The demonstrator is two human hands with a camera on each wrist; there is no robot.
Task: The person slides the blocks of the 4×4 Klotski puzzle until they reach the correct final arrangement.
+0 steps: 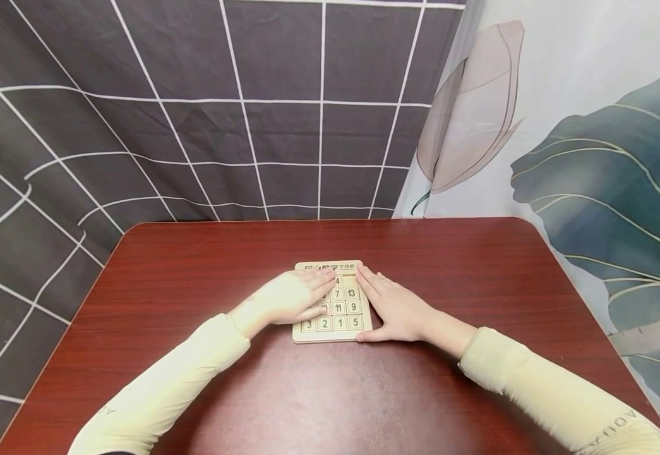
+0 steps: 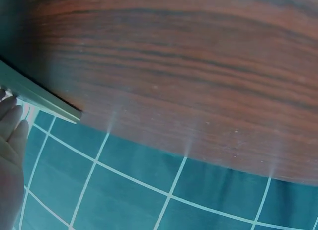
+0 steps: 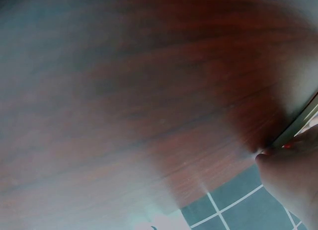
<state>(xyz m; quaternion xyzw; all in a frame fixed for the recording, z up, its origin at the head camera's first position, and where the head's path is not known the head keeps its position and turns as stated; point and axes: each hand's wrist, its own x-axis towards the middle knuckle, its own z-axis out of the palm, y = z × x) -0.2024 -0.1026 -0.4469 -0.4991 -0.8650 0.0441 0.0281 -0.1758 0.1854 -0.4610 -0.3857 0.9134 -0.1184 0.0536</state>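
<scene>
A pale wooden number slide puzzle lies flat on the table, square numbered tiles in its frame and dark lettering along its top. My left hand lies across its left part, fingers straight and fingertips on the tiles, hiding several of them. Along the right edge rests my right hand, fingers extended toward the top right corner and thumb at the lower right corner. An uncovered slot without a tile shows at the upper right. Both wrist views catch only the puzzle's side edge and part of each hand.
The reddish-brown wooden table surrounds the puzzle. Behind and to the left hangs a dark curtain with a white grid. A pale curtain with large leaf shapes hangs at the right.
</scene>
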